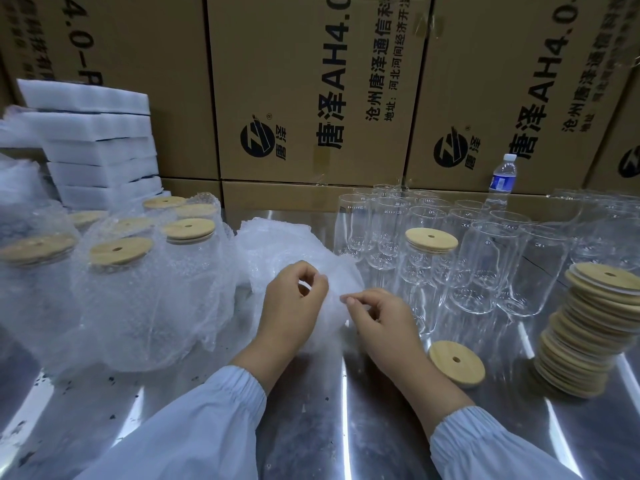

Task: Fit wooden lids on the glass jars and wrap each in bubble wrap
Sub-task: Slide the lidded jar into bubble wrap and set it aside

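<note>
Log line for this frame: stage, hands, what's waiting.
stage: handling bubble wrap sheet | left hand: pinches sheet | right hand: pinches sheet | waiting: lidded glass jar, unwrapped | loose wooden lid on table

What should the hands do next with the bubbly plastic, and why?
Probably pull one sheet free: the left hand and right hand both pinch the bubble wrap, and one lidded jar to the right stands unwrapped.

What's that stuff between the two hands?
Bubble wrap stretches between the left hand and the right hand; both pinch it, as the head view shows.
</note>
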